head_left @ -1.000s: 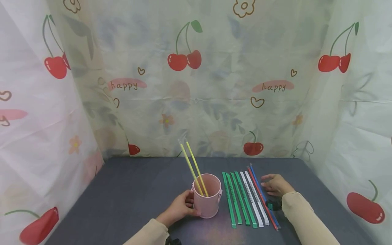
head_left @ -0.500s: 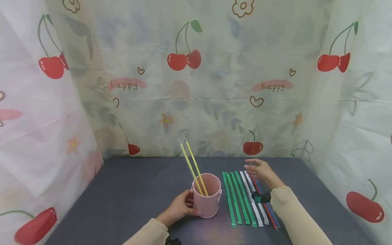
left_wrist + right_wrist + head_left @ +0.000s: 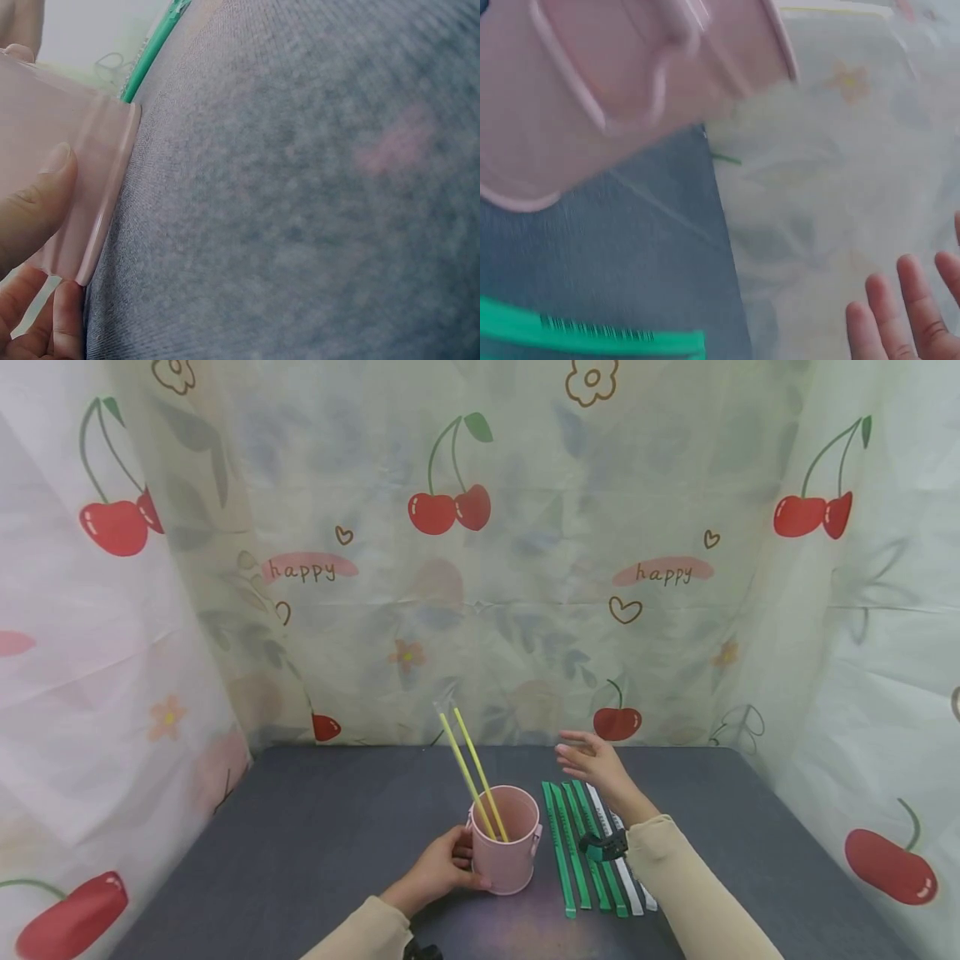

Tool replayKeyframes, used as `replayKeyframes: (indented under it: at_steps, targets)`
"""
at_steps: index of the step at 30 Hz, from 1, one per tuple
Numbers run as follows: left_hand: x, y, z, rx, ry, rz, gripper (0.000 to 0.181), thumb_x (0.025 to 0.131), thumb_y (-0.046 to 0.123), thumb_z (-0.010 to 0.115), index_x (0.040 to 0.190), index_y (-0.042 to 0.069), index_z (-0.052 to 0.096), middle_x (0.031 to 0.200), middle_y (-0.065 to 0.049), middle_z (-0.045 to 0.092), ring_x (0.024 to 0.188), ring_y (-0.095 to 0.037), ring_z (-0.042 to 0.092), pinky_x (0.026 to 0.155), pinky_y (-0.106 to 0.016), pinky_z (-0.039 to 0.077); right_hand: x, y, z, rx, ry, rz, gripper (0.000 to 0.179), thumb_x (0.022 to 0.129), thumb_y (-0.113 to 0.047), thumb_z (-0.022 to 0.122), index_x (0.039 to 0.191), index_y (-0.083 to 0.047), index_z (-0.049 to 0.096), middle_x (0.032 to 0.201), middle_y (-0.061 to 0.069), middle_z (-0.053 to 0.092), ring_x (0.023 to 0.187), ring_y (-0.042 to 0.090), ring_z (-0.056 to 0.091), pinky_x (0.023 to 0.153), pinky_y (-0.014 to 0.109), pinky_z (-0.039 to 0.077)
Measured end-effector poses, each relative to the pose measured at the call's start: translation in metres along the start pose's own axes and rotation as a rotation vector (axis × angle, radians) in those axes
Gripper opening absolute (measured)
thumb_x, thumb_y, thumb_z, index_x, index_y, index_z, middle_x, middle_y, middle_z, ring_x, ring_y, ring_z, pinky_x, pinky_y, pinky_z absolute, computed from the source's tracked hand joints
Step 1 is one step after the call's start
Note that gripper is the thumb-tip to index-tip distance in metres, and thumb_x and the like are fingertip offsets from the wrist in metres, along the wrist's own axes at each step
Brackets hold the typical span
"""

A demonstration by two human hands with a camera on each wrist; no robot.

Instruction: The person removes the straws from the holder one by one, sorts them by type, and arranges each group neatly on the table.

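My left hand [image 3: 435, 872] grips the pink bucket [image 3: 504, 868] from its left side, thumb across the front. In the left wrist view the thumb [image 3: 37, 206] presses its wall, with other fingertips near the base. Two yellow straws [image 3: 482, 777] lean to the left inside the bucket. My right hand [image 3: 600, 768] is raised over the far ends of the straw row, fingers extended and holding nothing. Several green-wrapped straws [image 3: 558, 852] lie side by side right of the bucket. White-wrapped straws [image 3: 627, 887] beside them are partly covered by the right forearm.
The dark grey tabletop [image 3: 330, 810] carries the bucket and the straws. A cherry-print curtain [image 3: 525, 610] surrounds the table at the back and both sides.
My right hand has moved left and away from me, from beside the red and blue straws toward the bucket. Its forearm now hides those straws. The left hand and bucket have stayed put.
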State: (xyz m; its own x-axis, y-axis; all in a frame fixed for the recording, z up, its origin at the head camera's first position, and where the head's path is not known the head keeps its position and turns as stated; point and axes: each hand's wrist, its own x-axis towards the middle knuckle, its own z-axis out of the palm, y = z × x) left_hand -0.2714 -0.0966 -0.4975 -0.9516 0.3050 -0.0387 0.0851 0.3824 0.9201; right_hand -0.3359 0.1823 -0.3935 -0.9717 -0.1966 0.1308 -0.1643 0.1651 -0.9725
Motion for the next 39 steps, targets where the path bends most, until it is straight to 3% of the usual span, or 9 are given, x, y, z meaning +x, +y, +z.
replayKeyframes:
  at_steps: [9,19,29,39]
  targets:
    - [0.001,-0.002,0.000,-0.001,0.000,0.002,0.068,0.065,0.012,0.089,0.123,0.002,0.054,0.114,-0.010,0.062,0.104,-0.025,0.061,0.089,-0.043,0.053,0.004,-0.009,0.037,0.058,-0.024,-0.048,0.048,0.096,-0.017,0.060,0.138,0.002,0.045,0.132,0.027,0.053,0.121,0.039,0.055,0.101,0.047,0.047]
    - [0.000,-0.001,0.001,-0.003,0.000,0.018,0.069,0.066,0.012,0.089,0.124,0.001,0.054,0.115,-0.011,0.062,0.104,-0.025,0.061,0.090,-0.043,0.053,0.004,-0.015,0.066,-0.028,-0.107,-0.071,0.043,0.095,-0.020,0.062,0.133,-0.002,0.053,0.131,0.023,0.056,0.120,0.035,0.056,0.100,0.049,0.047]
    - [-0.003,0.004,-0.001,-0.012,0.000,0.036,0.067,0.068,0.008,0.087,0.124,0.000,0.053,0.115,-0.012,0.062,0.104,-0.027,0.061,0.089,-0.044,0.053,0.005,-0.014,0.081,-0.103,-0.198,-0.040,0.042,0.094,-0.025,0.064,0.131,-0.006,0.057,0.132,0.017,0.059,0.119,0.032,0.058,0.101,0.048,0.047]
    - [-0.002,0.001,0.000,-0.003,-0.002,0.040,0.068,0.067,0.009,0.088,0.124,0.000,0.053,0.115,-0.012,0.062,0.104,-0.026,0.061,0.090,-0.044,0.053,0.006,-0.011,0.088,-0.171,-0.221,-0.030,0.037,0.094,-0.020,0.064,0.127,-0.003,0.061,0.123,0.015,0.065,0.115,0.028,0.061,0.096,0.042,0.051]
